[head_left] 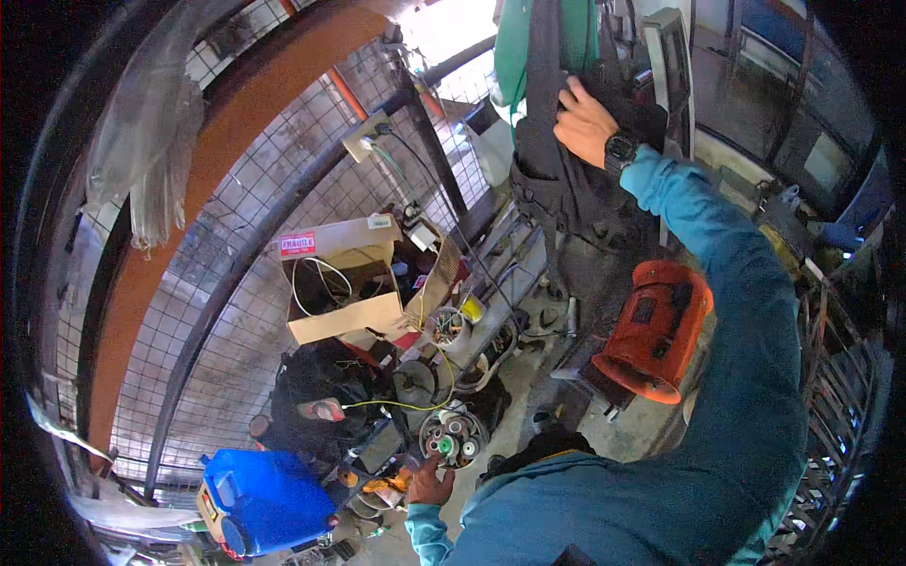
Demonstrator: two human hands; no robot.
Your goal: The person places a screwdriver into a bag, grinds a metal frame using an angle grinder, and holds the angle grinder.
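Observation:
My right hand (583, 123), with a dark watch (621, 149) on its wrist, reaches up to a hanging black cloth bag or garment (557, 189). Its fingers are slightly bent and apart, lying against the dark fabric. Low in the view, my left hand (431, 485) is at the near edge of a round container (479, 429) full of several small rolls or discs. One green roll (445, 444) sits among them, close to my fingertips. The index finger is stretched out; the other fingers show only in part, and nothing is visibly held.
Left of the container lie a black bag (326, 387) and a blue jerrycan (269, 500). An opened cardboard box (349, 316) stands beyond, before a wire mesh wall (255, 217). An orange blower (651, 330) stands near my right arm. A yellow cord (401, 407) runs across the clutter.

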